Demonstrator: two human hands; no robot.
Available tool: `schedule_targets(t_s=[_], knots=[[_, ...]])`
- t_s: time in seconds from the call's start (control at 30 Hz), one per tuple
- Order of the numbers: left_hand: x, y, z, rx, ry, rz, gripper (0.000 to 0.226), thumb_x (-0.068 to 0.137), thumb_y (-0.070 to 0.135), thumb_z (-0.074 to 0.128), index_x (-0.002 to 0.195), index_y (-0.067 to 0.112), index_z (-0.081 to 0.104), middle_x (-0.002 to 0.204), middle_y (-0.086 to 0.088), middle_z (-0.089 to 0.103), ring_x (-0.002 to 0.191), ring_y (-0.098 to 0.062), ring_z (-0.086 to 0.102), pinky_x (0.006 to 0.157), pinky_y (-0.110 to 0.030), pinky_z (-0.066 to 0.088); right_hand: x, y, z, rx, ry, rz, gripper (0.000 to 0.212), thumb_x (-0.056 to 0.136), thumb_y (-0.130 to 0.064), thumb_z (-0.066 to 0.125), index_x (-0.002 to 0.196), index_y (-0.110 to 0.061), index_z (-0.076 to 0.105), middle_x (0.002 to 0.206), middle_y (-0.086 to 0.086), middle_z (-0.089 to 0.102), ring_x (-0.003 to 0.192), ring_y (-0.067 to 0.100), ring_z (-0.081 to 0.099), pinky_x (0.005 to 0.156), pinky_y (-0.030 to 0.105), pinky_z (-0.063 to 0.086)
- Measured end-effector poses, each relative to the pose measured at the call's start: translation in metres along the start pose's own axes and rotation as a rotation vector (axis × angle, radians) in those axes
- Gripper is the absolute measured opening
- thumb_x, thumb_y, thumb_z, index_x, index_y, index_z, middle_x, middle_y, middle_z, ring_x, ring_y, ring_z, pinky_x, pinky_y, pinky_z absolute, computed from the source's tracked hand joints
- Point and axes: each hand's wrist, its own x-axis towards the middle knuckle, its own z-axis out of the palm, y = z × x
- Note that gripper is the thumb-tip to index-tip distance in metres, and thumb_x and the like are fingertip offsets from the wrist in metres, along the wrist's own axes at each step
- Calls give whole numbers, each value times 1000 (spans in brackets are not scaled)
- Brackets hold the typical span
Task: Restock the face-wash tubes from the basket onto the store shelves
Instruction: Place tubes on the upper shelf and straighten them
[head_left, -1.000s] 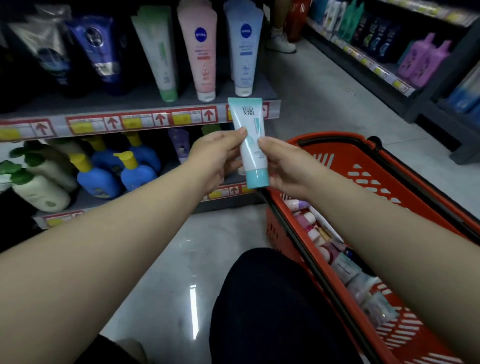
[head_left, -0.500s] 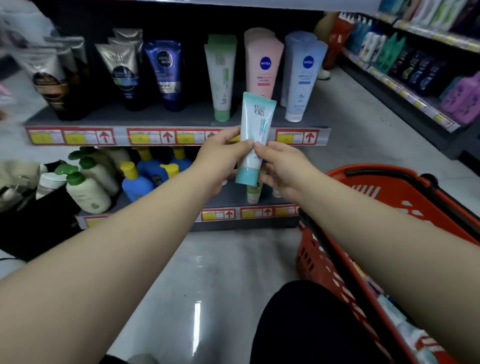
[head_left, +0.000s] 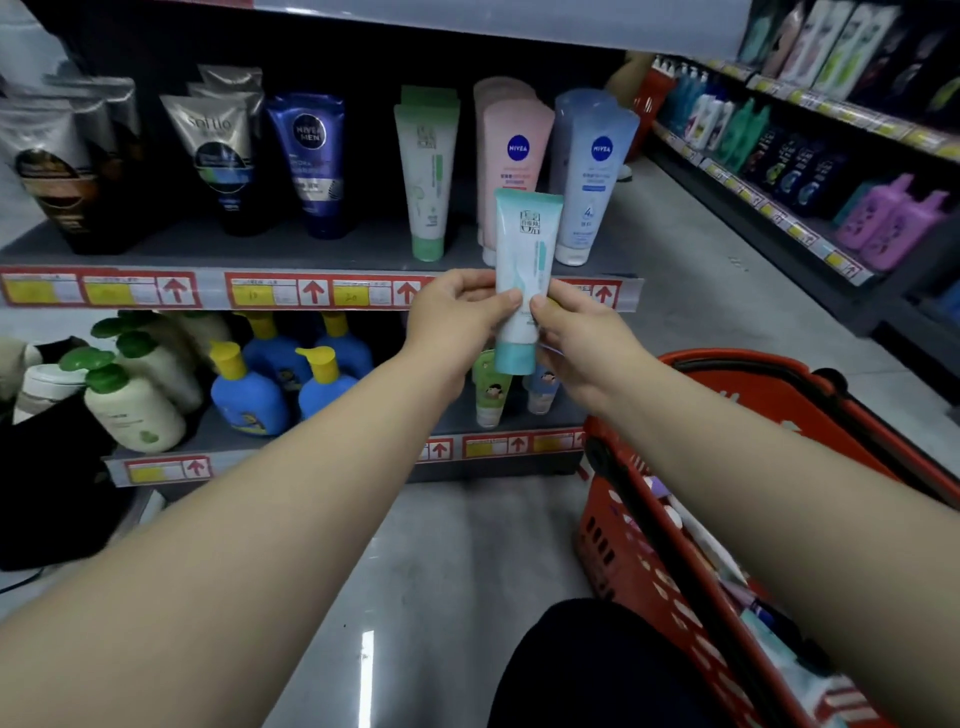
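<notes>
- Face-wash tube (head_left: 522, 260), teal and white, is held in the air between both hands, cap down and crimped end up, close to upright.
- It sits in front of the price strip (head_left: 311, 291) on the edge of the upper shelf (head_left: 332, 249), and its top overlaps the pink tube (head_left: 511, 156) standing behind it. It does not rest on the shelf.
- The left hand (head_left: 452, 322) pinches the tube's lower half from the left, with the thumb (head_left: 511, 297) pressed on the front and the other fingers curled behind.
- The right hand (head_left: 582, 338) pinches the same part from the right, its thumb (head_left: 540, 304) on the front just beside the left thumb. Its other fingers wrap behind the tube near the cap.
- On the upper shelf, a green tube (head_left: 427, 176) stands left of the pink one and a pale blue tube (head_left: 592, 171) stands right of it. All 3 stand cap down.
- Further left are a dark blue tube (head_left: 311, 161) and some black and silver tubes (head_left: 218, 150).
- The lower shelf holds blue pump bottles (head_left: 249, 395) with yellow tops and cream pump bottles (head_left: 130, 410) with green tops.
- A red basket (head_left: 779, 374) stands on the floor (head_left: 467, 545) under the right forearm, with more tubes (head_left: 701, 551) lying inside it, too blurred to count.
</notes>
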Motion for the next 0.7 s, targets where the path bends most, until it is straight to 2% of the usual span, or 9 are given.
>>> schedule_targets(t_s=[0.07,0.17,0.37,0.57,0.7], knots=[[0,-1,4,-39,-15,-1,23,86,4,65,108,9,58,107,-10,69,95,-20,68,80,-33,56,2,-2,-5,3,-6,-16,35,97,-5,46,130,-11,55,115,7,66,93,14,65,82,26,54],[-1,-3,6,-35,-38,4,26,86,2,64,111,9,57,107,-8,69,94,-19,68,79,-31,56,2,-1,-11,0,-21,-30,36,96,-2,47,130,-10,56,116,7,67,96,16,65,88,30,54],[-6,-6,-1,45,-90,14,28,87,-1,61,113,10,59,109,-7,69,99,-19,67,85,-33,56,1,10,-18,-41,-29,-6,36,94,-3,52,127,-13,58,118,6,67,103,19,64,81,28,53],[-4,7,-17,27,-64,36,30,89,3,61,118,8,59,99,1,70,86,-9,68,65,-18,57,12,9,0,-100,-7,32,28,92,-14,59,119,-18,63,110,-1,71,99,14,66,76,28,52],[-2,15,-33,22,-7,43,30,88,6,62,118,11,60,101,1,70,86,-8,67,61,-17,54,19,8,19,-96,-27,45,28,91,-15,61,118,-17,64,113,2,70,103,17,66,81,30,53]])
